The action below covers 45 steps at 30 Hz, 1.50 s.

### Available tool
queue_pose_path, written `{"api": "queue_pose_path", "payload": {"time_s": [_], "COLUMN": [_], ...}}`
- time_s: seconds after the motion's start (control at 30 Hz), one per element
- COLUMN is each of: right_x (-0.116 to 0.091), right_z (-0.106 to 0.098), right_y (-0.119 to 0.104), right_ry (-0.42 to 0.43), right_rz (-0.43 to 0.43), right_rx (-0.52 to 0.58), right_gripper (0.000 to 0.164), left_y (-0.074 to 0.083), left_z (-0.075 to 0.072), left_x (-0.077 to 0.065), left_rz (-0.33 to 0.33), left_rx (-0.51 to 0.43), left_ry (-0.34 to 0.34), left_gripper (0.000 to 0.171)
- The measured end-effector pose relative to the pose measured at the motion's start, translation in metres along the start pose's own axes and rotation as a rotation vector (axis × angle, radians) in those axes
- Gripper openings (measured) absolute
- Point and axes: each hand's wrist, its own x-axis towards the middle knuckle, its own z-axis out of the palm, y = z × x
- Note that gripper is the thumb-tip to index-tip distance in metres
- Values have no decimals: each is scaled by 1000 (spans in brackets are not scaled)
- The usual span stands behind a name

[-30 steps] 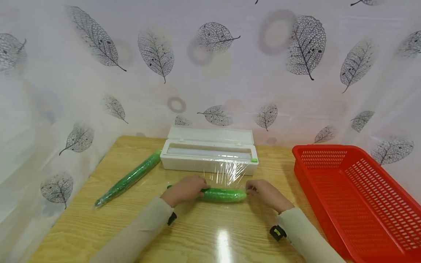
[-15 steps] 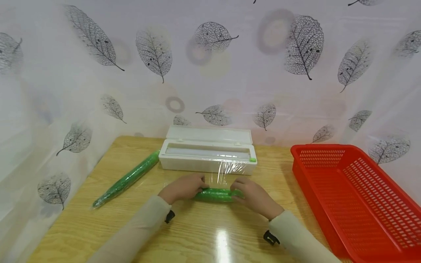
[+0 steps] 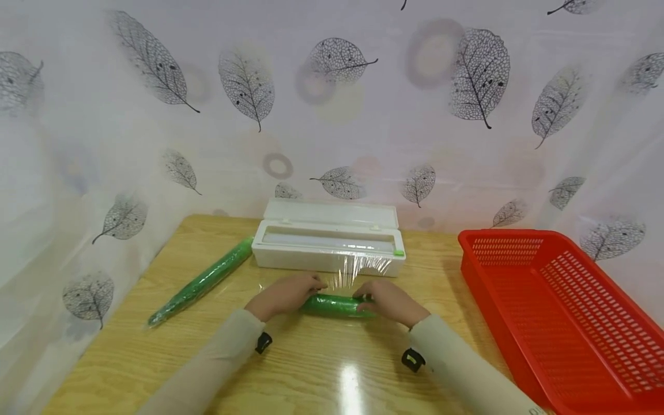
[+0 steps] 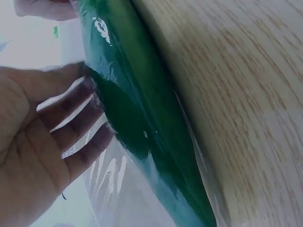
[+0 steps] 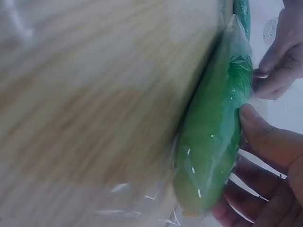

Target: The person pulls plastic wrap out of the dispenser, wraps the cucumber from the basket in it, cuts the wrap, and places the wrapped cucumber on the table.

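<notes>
A cucumber [image 3: 334,306] lies crosswise on the wooden table between both hands, with clear plastic wrap [image 5: 236,35] around it. From its back side, a stretched sheet of the wrap runs up to the white dispenser box [image 3: 321,262]. My left hand [image 3: 284,297] is at the cucumber's left part; in the left wrist view its thumb and fingers [image 4: 90,142] pinch the film along the cucumber's side. My right hand [image 3: 391,302] holds the right part, its thumb [image 5: 253,118] against the green skin and the other fingers behind, partly hidden by film.
The dispenser's lid [image 3: 332,213] stands raised, with a film roll inside and a green slider [image 3: 398,253] on its front edge. Another wrapped cucumber [image 3: 202,282] lies slantwise at the left. A red plastic basket [image 3: 498,305] stands at the right, before a leaf-patterned curtain [image 3: 342,127].
My right hand has moved left from the cucumber's right tip onto its body. The left hand has shifted slightly left, and the cucumber has shifted a little left too.
</notes>
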Motion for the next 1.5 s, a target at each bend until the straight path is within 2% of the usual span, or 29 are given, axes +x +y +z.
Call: {"api": "queue_pose_path", "payload": {"time_s": [0.13, 0.3, 0.47, 0.6, 0.67, 0.73, 0.87, 0.93, 1.0, 1.13, 1.3, 1.5], "right_x": [5, 8, 10, 9, 5, 0, -9, -10, -8, -5, 0, 6], "right_z": [-5, -10, -10, -9, -8, -7, 2, 7, 12, 17, 18, 16], "right_y": [2, 6, 9, 14, 12, 7, -3, -5, -6, -9, -11, -12], "right_ry": [-40, -69, -75, -3, 72, 162, 307, 341, 349, 321, 274, 243], "right_rz": [13, 21, -3, -4, 4, -40, -241, -331, -372, -350, -305, -272], "right_rx": [61, 98, 128, 127, 91, 17, -204, -314, -401, -489, -493, -498], "right_gripper": [24, 22, 22, 20, 18, 14, 13, 17, 21, 33, 43, 36], "left_y": [7, 13, 14, 14, 13, 13, 11, 9, 6, 3, 1, 3], "left_z": [1, 8, 10, 9, 9, 8, 5, 5, 5, 6, 7, 6], "left_x": [0, 3, 3, 4, 5, 6, 8, 9, 9, 10, 10, 6], "left_rz": [-5, -13, -43, -43, -44, -50, -71, -88, -102, -112, -105, -99], "left_rx": [94, 215, 189, 153, 131, 101, 51, 47, 45, 34, 11, 14], "left_ry": [67, 28, 19, 20, 14, 3, -16, -21, -23, -21, -9, 4], "left_gripper": [29, 39, 33, 33, 34, 35, 35, 36, 39, 45, 52, 60]}}
